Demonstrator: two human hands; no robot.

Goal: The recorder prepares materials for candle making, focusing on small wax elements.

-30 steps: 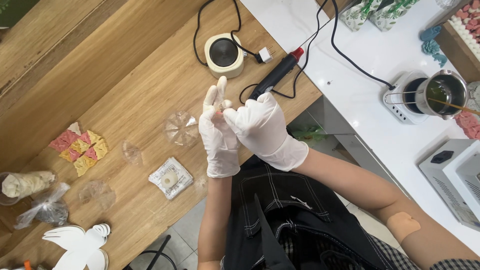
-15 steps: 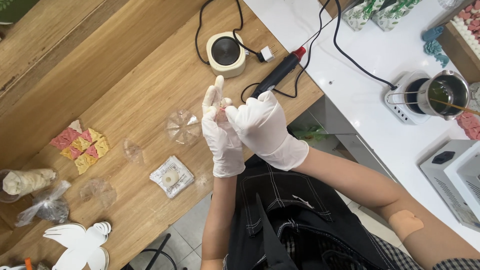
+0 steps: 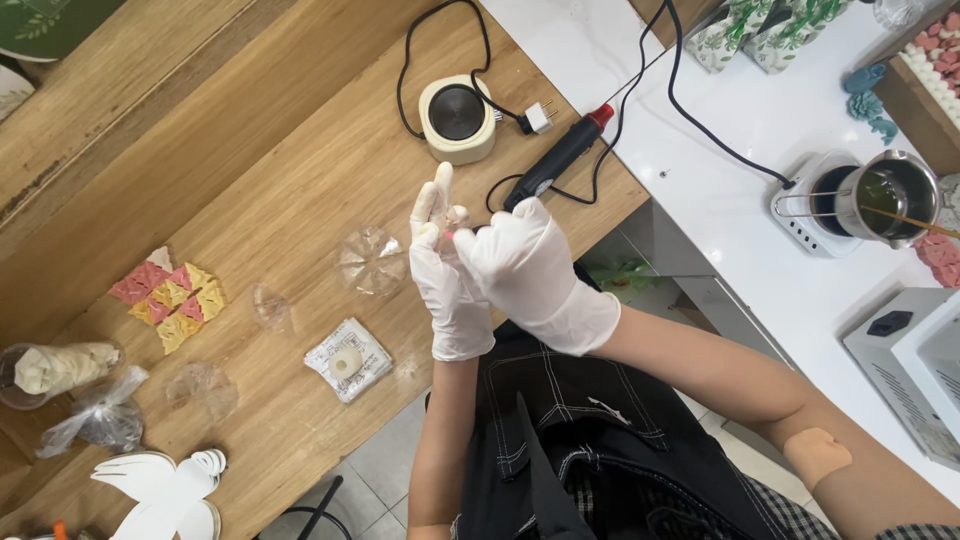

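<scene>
Both my hands wear white gloves and meet above the near edge of the wooden table (image 3: 300, 170). My left hand (image 3: 447, 280) points its fingers up and apart, one finger straight. My right hand (image 3: 525, 265) comes in from the right, its fingertips pinched on the glove at the left hand's fingers. A tiny pink spot shows at the pinch; I cannot tell what it is. Closest on the table is a clear plastic mould piece (image 3: 370, 262), just left of my hands.
A round cream hot plate (image 3: 457, 118) and a black heat tool with a red tip (image 3: 555, 165) lie beyond my hands, their cords trailing. To the left lie pink and yellow pieces (image 3: 170, 295), a small square packet (image 3: 347, 360) and white paper cutouts (image 3: 165, 490). A metal pot (image 3: 885, 195) sits on the white counter.
My hands stay joined in nearly the same place; the right fingertips have shifted slightly along the left hand's fingers.
</scene>
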